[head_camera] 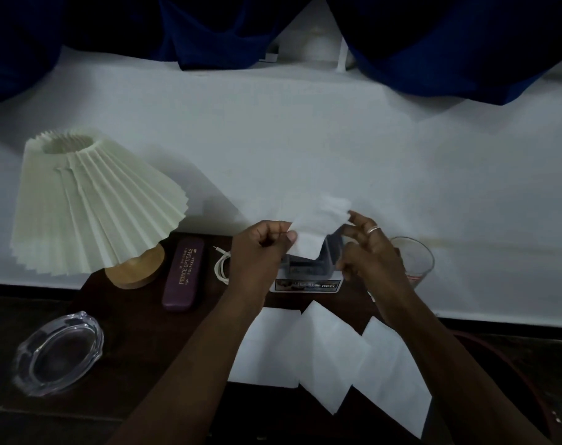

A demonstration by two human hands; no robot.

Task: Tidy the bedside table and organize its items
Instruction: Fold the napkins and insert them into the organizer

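Pinching tissue point(315, 223) by left edge in curled left grip point(261, 248) and by right edge in curled right grip point(369, 252), just above box point(305, 270); lamp point(93, 203), case point(184, 274) left of box

Most of the dark box point(303, 269) behind the white tissue point(315, 223); its label point(305, 285) lettering partly blurred

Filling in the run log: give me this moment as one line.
napkin held over holder | left hand pinches napkin | right hand pinches napkin | loose napkins flat on table
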